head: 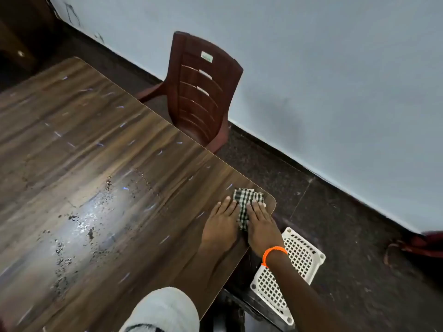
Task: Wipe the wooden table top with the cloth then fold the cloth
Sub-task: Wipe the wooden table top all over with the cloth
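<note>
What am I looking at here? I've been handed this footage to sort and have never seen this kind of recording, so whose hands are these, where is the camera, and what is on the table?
There is no machine: a person wears a camera on the head, looking forward and down, so you see their own arms. The left hand and the right hand, whose wrist wears an orange band, lie flat with straight fingers on a small checked cloth. They press it down rather than grip it. The cloth sits at the near right corner of the wooden table, whose top shows glare and dark specks. Beyond the table stands a brown plastic chair; on the floor by the corner is a white lattice basket.
</note>
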{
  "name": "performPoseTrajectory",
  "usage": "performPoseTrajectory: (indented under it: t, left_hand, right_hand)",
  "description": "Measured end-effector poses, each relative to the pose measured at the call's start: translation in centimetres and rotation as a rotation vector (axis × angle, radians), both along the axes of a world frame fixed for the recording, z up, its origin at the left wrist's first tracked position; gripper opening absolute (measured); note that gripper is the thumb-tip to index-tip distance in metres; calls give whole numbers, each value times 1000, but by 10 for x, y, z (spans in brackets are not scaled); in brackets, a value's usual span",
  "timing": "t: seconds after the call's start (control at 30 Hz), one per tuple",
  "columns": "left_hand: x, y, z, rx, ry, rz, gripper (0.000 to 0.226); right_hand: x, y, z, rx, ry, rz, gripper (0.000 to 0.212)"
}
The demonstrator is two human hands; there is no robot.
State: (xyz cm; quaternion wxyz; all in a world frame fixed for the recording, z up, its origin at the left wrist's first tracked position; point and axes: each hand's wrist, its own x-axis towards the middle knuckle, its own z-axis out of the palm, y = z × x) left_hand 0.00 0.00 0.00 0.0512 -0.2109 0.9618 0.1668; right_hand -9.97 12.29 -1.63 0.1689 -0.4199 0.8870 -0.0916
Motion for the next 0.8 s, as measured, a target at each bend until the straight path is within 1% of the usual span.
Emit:
performPoseTrajectory:
  t: [0.07, 0.27, 0.4, 0.47, 0.53, 0.63, 0.73, 0.8]
  left_hand:
    - [-6, -1, -7, -23, 8, -26, 56]
    - [-26, -14, -13, -117, 1, -114, 56]
    - [-51, -32, -6, -161, 22, -122, 53]
    - [-58, -42, -3, -192, 3, -133, 50]
    - [-58, -47, -1, -204, -19, -119, 47]
    - [-46, -45, 1, -189, -39, -65, 45]
    - [-33, -33, 3, -172, -16, -18, 42]
    - [-29, -22, 4, -155, 13, -22, 41]
  right_hand:
    - [-1, 0, -4, -38, 8, -32, 55]
    - [-11, -7, -7, -27, 28, -81, 54]
    - [-26, -26, -9, -26, 17, -102, 60]
    - [-31, -35, -9, -19, 12, -100, 65]
    - [-29, -42, -10, -5, 5, -82, 67]
    - [-20, -46, -12, 7, -14, -38, 65]
    - [-4, -37, -12, -8, -8, -23, 65]
    - [10, -23, -10, -25, -8, -62, 64]
